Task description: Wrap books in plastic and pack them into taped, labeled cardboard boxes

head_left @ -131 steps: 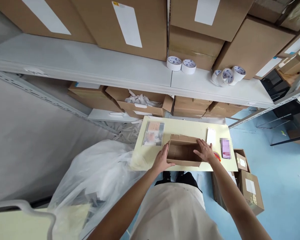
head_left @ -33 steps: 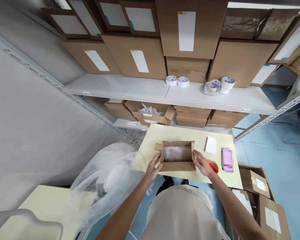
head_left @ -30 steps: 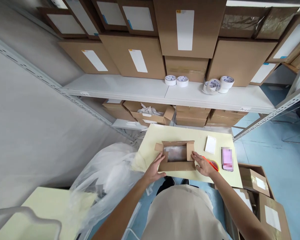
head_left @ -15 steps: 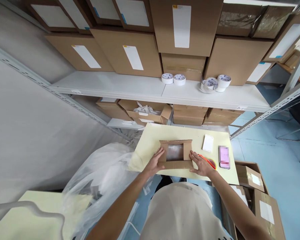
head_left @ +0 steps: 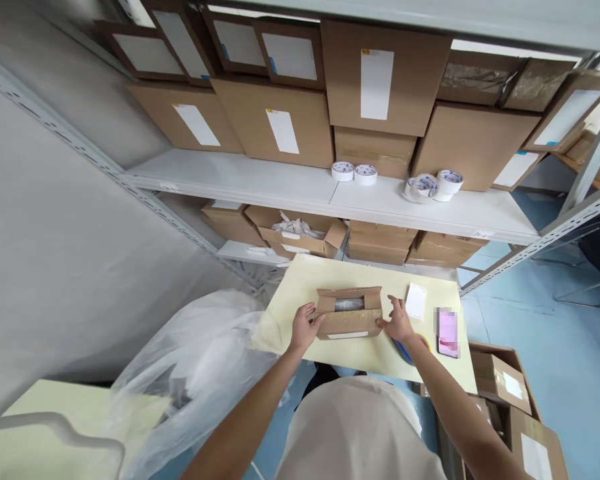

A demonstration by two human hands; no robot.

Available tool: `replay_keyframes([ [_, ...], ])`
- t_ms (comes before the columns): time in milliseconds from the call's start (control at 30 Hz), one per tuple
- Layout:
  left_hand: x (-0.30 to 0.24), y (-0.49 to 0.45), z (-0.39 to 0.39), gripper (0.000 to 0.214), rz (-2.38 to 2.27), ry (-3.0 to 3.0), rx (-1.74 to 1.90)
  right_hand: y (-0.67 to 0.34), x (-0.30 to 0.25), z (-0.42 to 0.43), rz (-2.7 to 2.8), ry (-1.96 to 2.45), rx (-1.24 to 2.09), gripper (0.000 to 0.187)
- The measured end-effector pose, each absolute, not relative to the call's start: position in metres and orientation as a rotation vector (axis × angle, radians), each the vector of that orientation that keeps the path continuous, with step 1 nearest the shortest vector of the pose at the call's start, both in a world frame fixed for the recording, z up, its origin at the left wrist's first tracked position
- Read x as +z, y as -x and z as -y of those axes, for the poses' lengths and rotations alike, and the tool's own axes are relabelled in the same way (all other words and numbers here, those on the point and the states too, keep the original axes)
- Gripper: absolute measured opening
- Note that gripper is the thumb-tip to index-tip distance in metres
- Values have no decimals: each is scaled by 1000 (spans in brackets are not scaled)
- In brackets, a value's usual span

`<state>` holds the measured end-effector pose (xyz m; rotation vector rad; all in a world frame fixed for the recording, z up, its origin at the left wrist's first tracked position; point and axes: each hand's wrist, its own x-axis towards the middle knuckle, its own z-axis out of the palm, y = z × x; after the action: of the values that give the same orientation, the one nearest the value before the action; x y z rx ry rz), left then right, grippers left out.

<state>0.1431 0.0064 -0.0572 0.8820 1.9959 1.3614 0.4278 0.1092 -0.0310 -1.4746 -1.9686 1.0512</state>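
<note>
A small brown cardboard box lies on the pale yellow table, its near flap folded most of the way over the opening. A clear plastic-wrapped item shows through the remaining gap. My left hand grips the box's left end, fingers curled around it. My right hand presses on the right end, fingers on the flap. A white strip runs along the box's near edge.
A white pad and a pink phone lie right of the box; a tape roll sits under my right wrist. White tape rolls stand on the shelf among large cartons. A big clear plastic bag bulges left. Cartons sit on the floor.
The side flaps went inward, then the near long flap came up and over the opening. Both hands shifted from the flaps to the box's ends. The camera tilted slightly.
</note>
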Motion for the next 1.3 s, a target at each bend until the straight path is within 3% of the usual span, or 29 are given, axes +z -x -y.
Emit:
replay_keyframes([
  [67,-63,-147,-8,41,-2039,-818,1361,-424,-26,-125,1925,1411,1119,86],
  [133,-67,-148,-9,35,-2054,-808,1343,-419,-22,-137,1916,1329,1213,85],
  [233,-72,-145,-10,30,-2068,-828,1308,-411,-22,-140,1940,1244,1315,65],
  [333,-73,-139,-9,30,-2064,-889,1263,-409,-31,-124,2048,1191,1211,41],
  [400,-71,-136,-8,32,-2052,-952,1237,-411,-37,-107,2146,1161,1098,37],
  [567,-53,-139,-4,45,-2077,-1377,1148,-411,-37,-76,2250,1252,1014,49],
  [733,-33,-154,-4,55,-1966,-2160,537,-402,-32,-67,2214,1352,993,59],
  [833,-32,-156,-4,63,-1893,-2301,301,-393,-32,-62,2202,1392,1000,66],
  [1000,-36,-151,-1,63,-1828,-2355,216,-398,-33,-49,2206,1344,942,81],
  [1167,-41,-148,1,68,-1749,-2380,252,-453,-50,-35,1941,1942,645,52],
  [1300,-48,-145,-4,78,-1672,-2383,275,-484,-72,-25,1940,2254,618,26],
])
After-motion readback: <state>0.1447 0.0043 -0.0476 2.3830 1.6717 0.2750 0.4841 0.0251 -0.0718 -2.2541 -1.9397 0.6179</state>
